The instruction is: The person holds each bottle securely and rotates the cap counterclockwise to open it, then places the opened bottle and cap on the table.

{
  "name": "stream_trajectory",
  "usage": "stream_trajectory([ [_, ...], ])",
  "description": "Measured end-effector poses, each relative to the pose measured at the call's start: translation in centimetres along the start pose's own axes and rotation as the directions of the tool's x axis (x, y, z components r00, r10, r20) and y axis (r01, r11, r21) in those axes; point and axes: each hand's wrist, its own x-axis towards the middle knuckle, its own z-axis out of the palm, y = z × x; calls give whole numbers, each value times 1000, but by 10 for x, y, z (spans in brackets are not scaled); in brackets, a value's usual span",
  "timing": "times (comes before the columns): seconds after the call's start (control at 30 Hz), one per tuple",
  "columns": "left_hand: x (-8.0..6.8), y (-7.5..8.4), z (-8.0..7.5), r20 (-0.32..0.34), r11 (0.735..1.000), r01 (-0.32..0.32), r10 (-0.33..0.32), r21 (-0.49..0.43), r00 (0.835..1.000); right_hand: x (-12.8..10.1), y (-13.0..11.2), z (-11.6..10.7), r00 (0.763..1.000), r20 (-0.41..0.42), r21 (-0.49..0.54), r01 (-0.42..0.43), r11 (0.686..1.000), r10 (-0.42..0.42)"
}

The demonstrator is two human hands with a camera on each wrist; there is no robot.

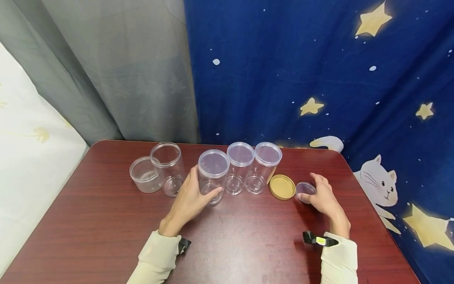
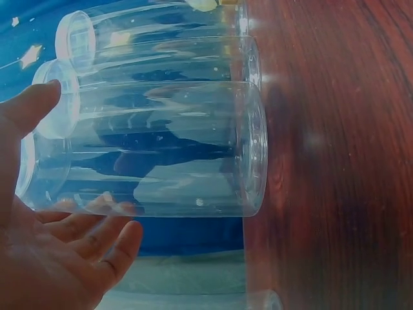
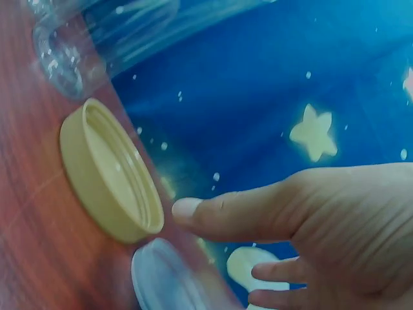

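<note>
My left hand (image 1: 189, 197) curves around a clear plastic jar (image 1: 214, 179) topped with a translucent lid, the thumb at its front and the fingers on its far left side. In the left wrist view the thumb overlaps a lid and the fingers show below the clear jar (image 2: 161, 155). On the right, my right hand (image 1: 323, 196) hovers over a translucent lid (image 1: 306, 190), thumb and fingers spread. From the right wrist the thumb appears apart from that lid (image 3: 161, 278). A gold lid (image 1: 282, 187) lies immediately left of it.
Two more lidded jars (image 1: 240, 165) (image 1: 267, 165) stand right of the held one. Left of it are a tall jar without a lid (image 1: 172, 167) and a short, wide clear container (image 1: 147, 177). Curtains (image 1: 248, 79) hang behind the table (image 1: 244, 244).
</note>
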Motion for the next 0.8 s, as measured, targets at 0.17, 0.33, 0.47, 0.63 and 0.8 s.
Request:
stream_trajectory([
  [0.17,-1,1,0,3,1000,-18,18,17,1000,-1,-20,-2,981,-145,23,133,991,-128],
  [0.33,-3,2,1,8,998,-55,55,26,998,-2,-41,1,907,-341,31,274,961,-248],
  [0.47,-4,4,2,8,995,-86,85,46,996,-6,-60,3,816,-481,24,379,925,-322],
  [0.63,-5,6,3,4,989,-128,128,77,992,-13,-83,6,692,-578,28,546,838,-432],
  [0.8,-5,7,5,-12,980,-182,183,82,983,-20,-104,13,609,-601,32,665,746,-517],
])
